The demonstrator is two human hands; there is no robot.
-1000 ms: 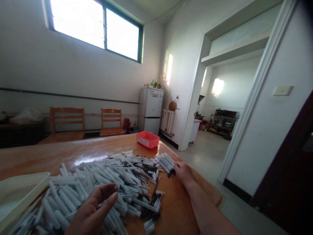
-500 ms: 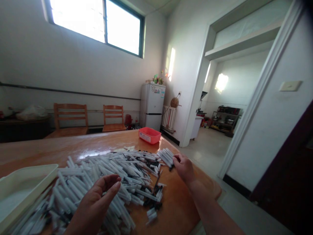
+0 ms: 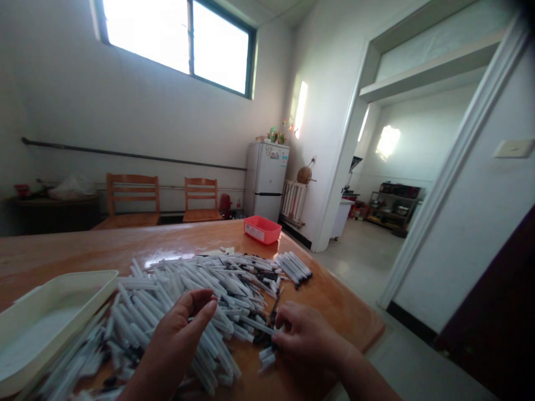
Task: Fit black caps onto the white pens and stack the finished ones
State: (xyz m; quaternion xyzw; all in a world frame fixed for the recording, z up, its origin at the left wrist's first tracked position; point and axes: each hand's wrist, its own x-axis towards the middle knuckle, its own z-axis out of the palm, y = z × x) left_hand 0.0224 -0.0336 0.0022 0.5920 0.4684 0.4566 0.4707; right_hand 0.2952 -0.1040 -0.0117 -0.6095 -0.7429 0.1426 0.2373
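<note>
Tubes (image 3: 188, 284) of pale plastic lie heaped across the table (image 3: 343, 317) in front of me, most of them slanting from far left to near right. One loose tube (image 3: 257, 325) at the heap's right edge matters most: it lies just left of the fingers of my right hand (image 3: 309, 334), its near end meeting or almost meeting my thumb, and that hand is clearly the nearer one. Its long axis runs crosswise, sloping a little toward me on the right, so it points into my curled grip. My right fingers are bent in toward the thumb; I cannot tell whether they pinch that end or only touch there. Short clear pieces (image 3: 266, 356) lie just below them.

My left hand (image 3: 178, 334) is over the heap, with thumb and fingers curved toward each other in a ring. Whether the tips meet or pinch something small, I cannot tell.

Beyond my right hand, a row of pens (image 3: 292, 266) lies side by side, long axes parallel, black ends pointing toward me and to the right. The red tray (image 3: 262, 236) sits past them, and the cream tray (image 3: 111, 275) is left of the heap.
</note>
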